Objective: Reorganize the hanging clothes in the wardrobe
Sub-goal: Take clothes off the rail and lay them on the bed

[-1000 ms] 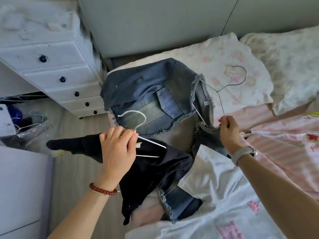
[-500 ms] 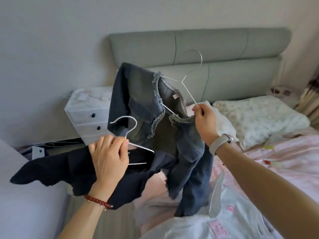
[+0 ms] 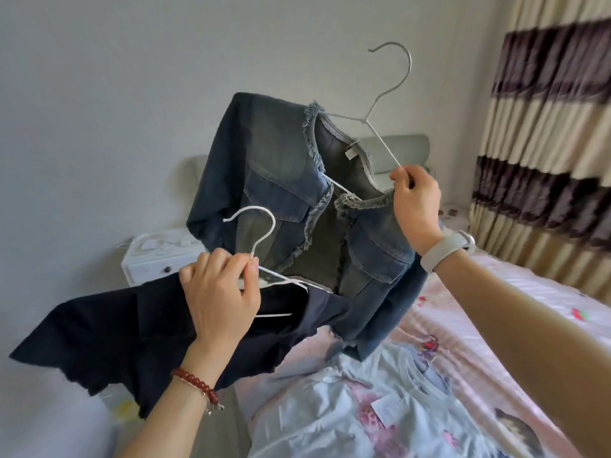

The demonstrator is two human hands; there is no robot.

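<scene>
A faded denim jacket [image 3: 284, 180] with frayed edges hangs on a grey wire hanger [image 3: 385, 90], held up in the air at centre. My right hand [image 3: 415, 206] grips that hanger's arm and the jacket's collar. Lower left, my left hand [image 3: 220, 295] is closed around the neck of a white wire hanger [image 3: 256, 233] that carries a black garment [image 3: 109, 335]. The black garment spreads out to the left and overlaps the jacket's lower hem.
A bed [image 3: 515, 309] with a pink striped sheet lies at the right, with a pale printed garment [image 3: 373, 408] on it near me. A white nightstand [image 3: 148, 259] stands behind the clothes. Striped curtains [image 3: 545, 133] hang at the far right, and a grey headboard [image 3: 396, 147] shows behind the jacket.
Both hands have lifted the two hung garments up off the bed. The view has tilted upward from the bed to the wall and curtains.
</scene>
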